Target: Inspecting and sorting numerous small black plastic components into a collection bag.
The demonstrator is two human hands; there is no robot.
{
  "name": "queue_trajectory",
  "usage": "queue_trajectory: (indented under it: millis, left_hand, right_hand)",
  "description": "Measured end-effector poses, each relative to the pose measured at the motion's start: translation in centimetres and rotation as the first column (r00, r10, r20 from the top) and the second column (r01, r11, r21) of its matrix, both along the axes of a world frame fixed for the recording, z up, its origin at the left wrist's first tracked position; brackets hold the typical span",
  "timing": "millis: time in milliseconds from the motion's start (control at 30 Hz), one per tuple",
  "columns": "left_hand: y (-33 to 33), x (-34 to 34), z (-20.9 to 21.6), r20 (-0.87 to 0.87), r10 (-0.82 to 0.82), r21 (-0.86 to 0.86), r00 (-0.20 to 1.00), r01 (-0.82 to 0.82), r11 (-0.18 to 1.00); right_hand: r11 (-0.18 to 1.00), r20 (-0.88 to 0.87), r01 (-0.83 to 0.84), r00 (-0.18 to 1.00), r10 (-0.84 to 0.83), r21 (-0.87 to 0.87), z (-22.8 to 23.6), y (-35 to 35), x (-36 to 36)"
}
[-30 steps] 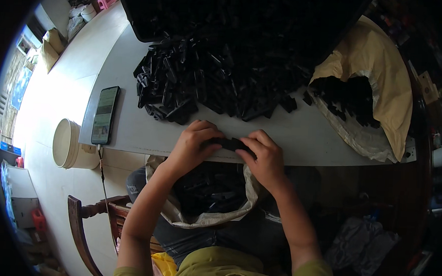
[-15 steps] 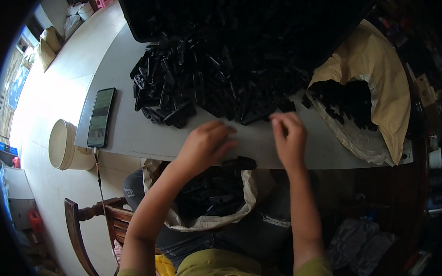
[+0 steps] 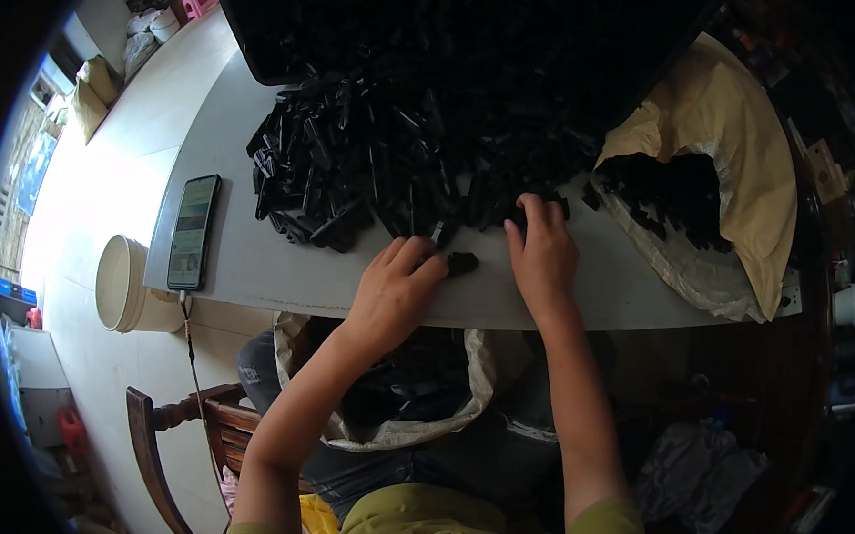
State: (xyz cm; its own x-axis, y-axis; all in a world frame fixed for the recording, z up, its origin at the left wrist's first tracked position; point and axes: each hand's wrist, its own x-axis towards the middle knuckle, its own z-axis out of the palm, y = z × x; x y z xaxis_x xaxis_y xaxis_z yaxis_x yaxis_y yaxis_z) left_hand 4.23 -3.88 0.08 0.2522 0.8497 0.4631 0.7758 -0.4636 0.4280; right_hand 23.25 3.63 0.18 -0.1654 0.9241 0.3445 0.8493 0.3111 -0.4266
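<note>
A heap of long, narrow black plastic pieces (image 3: 327,167) covers the far middle of the table. My left hand (image 3: 398,290) is at the heap's near edge, fingers curled down on a black plastic piece (image 3: 461,262) that shows beside the fingertips. To the right, my right hand (image 3: 547,253) bends its thumb and forefinger together at the small dark pieces there; what they pinch blends into the black behind. On my lap, below the table edge, an open woven sack (image 3: 480,379) contains more black pieces, partly covered by my left forearm.
A large black tray (image 3: 255,64) stands behind the heap. At the right lies an open brown paper sack (image 3: 751,176) with small black parts inside. A phone (image 3: 193,233) on a cable rests at the table's left, near a pale bucket (image 3: 119,282). A wooden chair (image 3: 143,445) is below.
A black piece dropping over the lap sack is gone from there. My left hand has shifted slightly forward and down onto a piece; my right hand has reached farther into the heap's edge.
</note>
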Motion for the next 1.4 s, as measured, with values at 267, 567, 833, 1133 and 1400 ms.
queue_trajectory:
  millis: [267,567,833,1133,1400]
  left_hand:
    - [-1.4,-1.4,0.5,0.236,-0.030,-0.174,0.971,0.073,0.982]
    - [-1.0,-1.8,0.2,0.293,-0.026,-0.226,0.956,0.096,0.969]
    - [-0.8,-1.8,0.2,0.297,-0.035,-0.243,0.954,0.111,0.964]
    - [-1.1,-1.7,0.1,0.297,-0.045,-0.198,0.954,0.108,0.974]
    - [-0.4,-1.6,-0.1,0.371,-0.093,-0.231,0.924,0.188,0.955]
  right_hand:
    - [0.996,-0.022,0.048,0.999,-0.046,0.070,-0.2,0.3,-0.1]
    - [0.970,-0.199,-0.067,0.973,0.116,0.235,-0.7,-1.3,1.8]
    - [0.859,-0.561,-0.476,0.770,0.305,-0.187,0.8,-6.0,-0.8]
    - [0.902,-0.291,-0.426,0.873,0.390,-0.069,1.3,-5.7,0.5]
    - [0.836,-0.328,-0.539,0.811,0.484,-0.100,-0.1,-4.7,1.0]
